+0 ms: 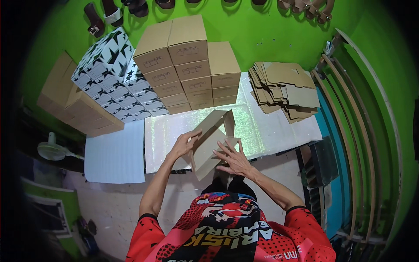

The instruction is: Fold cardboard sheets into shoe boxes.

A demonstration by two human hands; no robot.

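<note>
A partly folded brown cardboard box (209, 140) is tilted between my hands at the front of the table, its side panels and end flaps standing up. My left hand (184, 144) grips the upper edge of the left panel, fingers bent over it. On the near right side, my right hand (237, 160) has its fingers spread against a flap. The lower corner of the box reaches past the table's front edge towards me. What lies under my right palm is hidden.
Stacked brown boxes (192, 72) stand at the back, beside white star-patterned boxes (115, 87). A pile of flat cardboard blanks (283, 89) lies at the right on the foil-covered table (262, 136). Sandals (92, 19) hang above; a fan (52, 149) is at the left.
</note>
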